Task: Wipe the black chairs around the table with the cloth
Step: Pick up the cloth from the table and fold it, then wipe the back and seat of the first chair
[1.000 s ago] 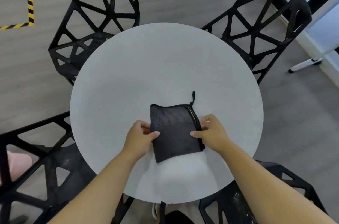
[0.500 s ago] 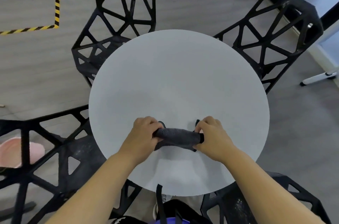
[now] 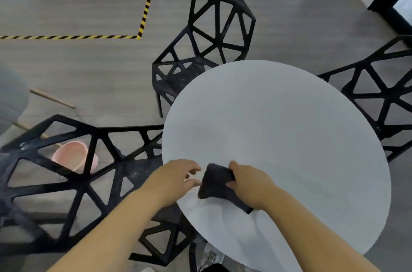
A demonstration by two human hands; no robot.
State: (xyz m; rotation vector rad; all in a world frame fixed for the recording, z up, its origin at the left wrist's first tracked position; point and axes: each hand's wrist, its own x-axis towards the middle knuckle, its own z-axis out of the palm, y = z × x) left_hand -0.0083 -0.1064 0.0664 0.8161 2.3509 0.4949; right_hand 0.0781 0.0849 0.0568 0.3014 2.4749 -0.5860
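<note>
Right hand (image 3: 252, 185) grips the cloth (image 3: 215, 185), bunched into a wad at the worktop's (image 3: 278, 127) near edge, presumably for wiping. Left hand (image 3: 176, 177) is just beside it, loosely curled and empty (near-left black chair (image 3: 82, 185) seems the likely first target).

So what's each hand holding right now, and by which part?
The right hand grips the dark cloth by its right side, fingers curled round it. The left hand holds nothing; its fingers are loosely open beside the cloth's left end.
</note>
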